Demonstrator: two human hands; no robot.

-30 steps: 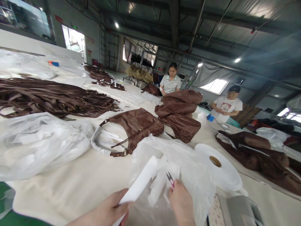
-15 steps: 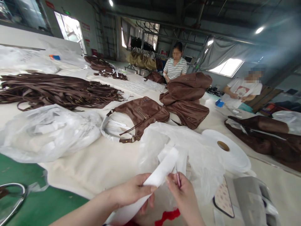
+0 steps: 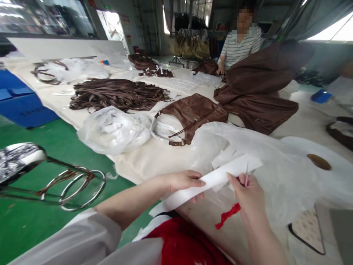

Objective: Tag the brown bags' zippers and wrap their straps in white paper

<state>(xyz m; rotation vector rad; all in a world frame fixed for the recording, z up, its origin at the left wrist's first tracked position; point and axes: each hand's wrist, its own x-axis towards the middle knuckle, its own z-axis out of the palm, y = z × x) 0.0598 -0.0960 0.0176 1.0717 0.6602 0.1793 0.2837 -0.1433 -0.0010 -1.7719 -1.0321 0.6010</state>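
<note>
My left hand [image 3: 187, 182] is closed on a long white strip [image 3: 220, 176], thumb on top and fingers beneath. At the strip's upper part, my right hand [image 3: 249, 193] pinches its edge. That same hand grips a slim pink-handled tool [image 3: 246, 179] with a thin pointed metal tip; its exact kind is unclear. A red cloth strip [image 3: 227, 216] lies beside my right wrist. Under the white strip spreads a translucent plastic bag [image 3: 264, 147] with white scraps. Just beyond lies a brown handbag [image 3: 198, 114], its strap wrapped in white.
Brown straps [image 3: 116, 94] lie piled beyond another plastic bag [image 3: 114, 129] of white scraps. Brown bags [image 3: 259, 81] are stacked at right, near a white roll [image 3: 292, 141]. A co-worker [image 3: 239, 42] stands across the table. A metal-ringed stool [image 3: 82, 187] stands on the green floor.
The view has swung left and down, showing more floor, the stool and blue boxes. Both hands still hold the white strip, which lies flatter across the view.
</note>
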